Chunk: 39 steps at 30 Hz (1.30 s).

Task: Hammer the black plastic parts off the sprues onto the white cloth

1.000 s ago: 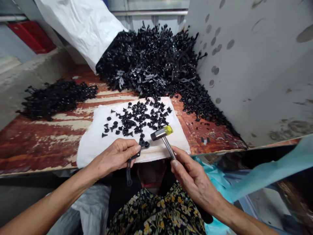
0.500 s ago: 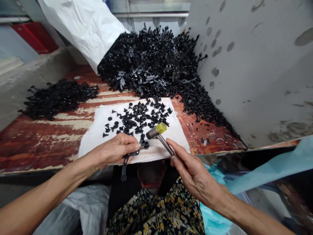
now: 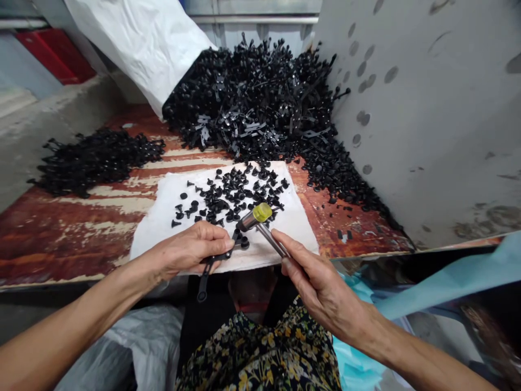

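Note:
My left hand (image 3: 189, 252) is closed on a black plastic strap (image 3: 204, 275), pinning its upper end on the white cloth (image 3: 297, 225) while the lower end hangs over the table edge. My right hand (image 3: 321, 288) grips the metal handle of a small hammer (image 3: 255, 217) with a yellow face. The hammer head sits just right of my left fingertips, touching or just above the strap's end. Several loose black studs (image 3: 234, 195) lie scattered on the cloth behind the hammer.
A large heap of black straps and studs (image 3: 260, 100) spills from a white sack (image 3: 142, 43) at the back. A smaller black pile (image 3: 95, 160) lies at the left on the worn red table (image 3: 61, 233). A grey panel (image 3: 427, 119) walls the right side.
The hammer head has come down and to the left, from above the cloth to the strap's end by my left fingers. My left hand stayed in place on the strap.

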Each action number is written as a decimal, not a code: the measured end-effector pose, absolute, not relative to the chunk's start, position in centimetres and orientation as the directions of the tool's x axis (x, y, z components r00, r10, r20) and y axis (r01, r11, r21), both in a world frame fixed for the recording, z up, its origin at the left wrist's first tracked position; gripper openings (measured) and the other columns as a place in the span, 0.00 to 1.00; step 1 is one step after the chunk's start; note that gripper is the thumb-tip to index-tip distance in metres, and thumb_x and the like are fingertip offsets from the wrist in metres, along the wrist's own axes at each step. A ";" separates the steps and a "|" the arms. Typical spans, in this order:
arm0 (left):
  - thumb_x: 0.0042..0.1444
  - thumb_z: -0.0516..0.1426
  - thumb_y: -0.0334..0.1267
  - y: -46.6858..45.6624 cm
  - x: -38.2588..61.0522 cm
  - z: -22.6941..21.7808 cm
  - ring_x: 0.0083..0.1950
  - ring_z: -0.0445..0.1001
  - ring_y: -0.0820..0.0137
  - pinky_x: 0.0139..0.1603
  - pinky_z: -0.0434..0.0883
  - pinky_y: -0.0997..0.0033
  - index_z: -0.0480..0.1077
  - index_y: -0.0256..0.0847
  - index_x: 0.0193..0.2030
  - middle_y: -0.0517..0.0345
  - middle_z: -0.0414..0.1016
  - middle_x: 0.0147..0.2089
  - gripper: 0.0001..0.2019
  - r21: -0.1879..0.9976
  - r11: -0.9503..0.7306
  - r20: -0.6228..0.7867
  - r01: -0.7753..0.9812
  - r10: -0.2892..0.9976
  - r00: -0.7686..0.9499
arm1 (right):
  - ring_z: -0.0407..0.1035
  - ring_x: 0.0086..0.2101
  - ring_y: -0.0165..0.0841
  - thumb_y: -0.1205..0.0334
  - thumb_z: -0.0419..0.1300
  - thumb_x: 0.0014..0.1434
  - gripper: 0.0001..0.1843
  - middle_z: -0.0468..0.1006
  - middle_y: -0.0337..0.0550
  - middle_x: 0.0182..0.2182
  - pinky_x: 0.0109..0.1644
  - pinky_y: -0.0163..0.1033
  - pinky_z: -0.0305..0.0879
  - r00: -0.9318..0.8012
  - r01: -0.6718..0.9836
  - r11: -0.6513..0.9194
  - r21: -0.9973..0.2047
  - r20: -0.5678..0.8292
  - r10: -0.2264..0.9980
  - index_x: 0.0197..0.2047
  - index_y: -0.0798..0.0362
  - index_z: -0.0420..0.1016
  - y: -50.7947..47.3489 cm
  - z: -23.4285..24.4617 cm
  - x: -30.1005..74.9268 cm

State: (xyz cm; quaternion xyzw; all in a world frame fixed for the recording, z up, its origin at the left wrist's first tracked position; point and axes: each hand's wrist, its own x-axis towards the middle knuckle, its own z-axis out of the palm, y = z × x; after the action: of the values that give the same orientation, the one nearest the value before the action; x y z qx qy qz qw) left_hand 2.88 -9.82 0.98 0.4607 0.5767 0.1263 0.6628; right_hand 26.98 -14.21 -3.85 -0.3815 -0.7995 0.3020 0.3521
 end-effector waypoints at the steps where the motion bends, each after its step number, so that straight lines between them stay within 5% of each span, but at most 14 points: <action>1: 0.32 0.69 0.58 -9.8 2.9 1.0 0.15 0.51 0.83 0.16 0.45 0.81 0.62 0.38 0.18 0.67 0.60 0.13 0.27 0.755 0.543 -0.649 0.369 0.700 0.298 | 0.66 0.61 0.34 0.72 0.48 0.67 0.28 0.69 0.52 0.64 0.66 0.42 0.62 -0.469 0.400 0.533 -0.745 0.333 0.818 0.70 0.56 0.58 -14.2 -3.7 26.9; 8: 0.30 0.67 0.64 -9.5 3.0 0.8 0.15 0.50 0.83 0.16 0.45 0.80 0.61 0.39 0.18 0.68 0.58 0.13 0.30 0.755 0.538 -0.649 0.375 0.696 0.309 | 0.73 0.53 0.35 0.74 0.47 0.67 0.31 0.76 0.54 0.57 0.59 0.43 0.72 -0.508 0.401 0.600 -0.693 0.377 0.775 0.72 0.54 0.53 -13.7 -2.5 26.8; 13: 0.35 0.67 0.60 -9.4 2.7 0.6 0.15 0.49 0.83 0.16 0.44 0.79 0.62 0.39 0.19 0.68 0.57 0.13 0.27 0.772 0.514 -0.631 0.374 0.691 0.352 | 0.72 0.54 0.46 0.74 0.47 0.66 0.31 0.75 0.59 0.56 0.56 0.55 0.73 -0.608 0.509 0.594 -0.623 0.229 0.760 0.71 0.55 0.54 -13.4 -1.6 27.2; 18: 0.35 0.69 0.54 -9.5 2.8 0.8 0.15 0.49 0.83 0.16 0.43 0.79 0.61 0.39 0.18 0.69 0.56 0.14 0.24 0.777 0.517 -0.625 0.359 0.699 0.346 | 0.75 0.50 0.43 0.74 0.47 0.66 0.33 0.76 0.57 0.53 0.55 0.50 0.74 -0.552 0.473 0.649 -0.596 0.374 0.746 0.73 0.52 0.49 -13.5 -0.9 27.1; 23: 0.34 0.69 0.54 -9.6 3.0 1.0 0.16 0.51 0.82 0.17 0.46 0.79 0.62 0.38 0.18 0.69 0.57 0.14 0.24 0.781 0.513 -0.621 0.356 0.696 0.361 | 0.78 0.42 0.41 0.74 0.48 0.65 0.32 0.79 0.54 0.47 0.48 0.50 0.77 -0.600 0.550 0.608 -0.572 0.236 0.764 0.71 0.52 0.55 -13.4 -1.0 27.0; 28: 0.36 0.68 0.54 -9.6 2.6 0.6 0.15 0.50 0.82 0.16 0.44 0.78 0.61 0.39 0.18 0.67 0.59 0.14 0.24 0.783 0.493 -0.616 0.380 0.698 0.365 | 0.77 0.45 0.38 0.74 0.48 0.67 0.32 0.79 0.53 0.49 0.49 0.42 0.76 -0.504 0.469 0.682 -0.561 0.464 0.729 0.72 0.51 0.52 -13.4 -0.5 26.8; 32: 0.37 0.67 0.55 -9.4 2.4 0.3 0.15 0.50 0.83 0.16 0.44 0.78 0.62 0.38 0.18 0.67 0.60 0.14 0.24 0.795 0.468 -0.601 0.385 0.693 0.398 | 0.79 0.39 0.40 0.73 0.47 0.66 0.31 0.81 0.53 0.42 0.41 0.45 0.79 -0.595 0.552 0.648 -0.525 0.295 0.747 0.71 0.53 0.56 -13.3 -0.8 26.8; 39: 0.40 0.66 0.55 -9.5 2.7 0.7 0.15 0.48 0.82 0.16 0.43 0.78 0.62 0.39 0.18 0.65 0.61 0.14 0.23 0.794 0.457 -0.599 0.402 0.704 0.383 | 0.70 0.57 0.41 0.76 0.50 0.65 0.37 0.73 0.50 0.60 0.58 0.45 0.71 -0.431 0.458 0.687 -0.565 0.534 0.727 0.73 0.44 0.48 -14.2 -0.2 26.6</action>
State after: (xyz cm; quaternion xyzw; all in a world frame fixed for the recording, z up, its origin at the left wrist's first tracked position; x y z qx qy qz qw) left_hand 2.67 -9.53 0.68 0.5083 0.5436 0.1147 0.6580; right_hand 26.59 -14.19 -0.21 -0.3574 -0.8287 0.1700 0.3958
